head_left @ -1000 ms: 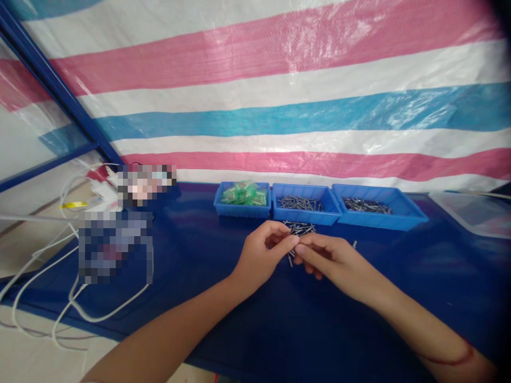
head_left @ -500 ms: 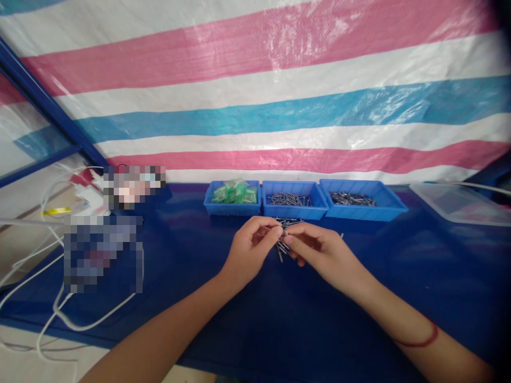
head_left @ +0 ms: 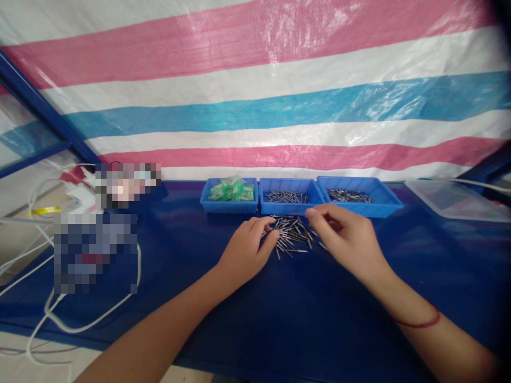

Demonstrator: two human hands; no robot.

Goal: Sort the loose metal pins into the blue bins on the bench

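Note:
A loose pile of thin, nail-like metal pins point(head_left: 293, 234) lies on the blue table in front of the middle bin. At the pile's left edge is my left hand point(head_left: 249, 244), its thumb and fingers apart and nothing seen between them. My right hand point(head_left: 347, 234) is over the pile's right side, thumb and forefinger pinched on a thin metal pin point(head_left: 298, 214) that points left. Just behind stands a blue middle bin point(head_left: 291, 208) holding similar pins. The exact kind of pin is too small to make out.
Beside the middle bin stand a blue left bin point(head_left: 228, 208) with green packets and a blue right bin point(head_left: 383, 199) with darker metal pieces. A clear plastic lid or tray point(head_left: 447, 205) lies at right. White cables point(head_left: 91, 324) loop at left. A striped sheet point(head_left: 279, 111) hangs behind.
My hands were together over the pile and have parted. The right hand has moved right with a pin in its pinch; the left has opened. More of the pile shows.

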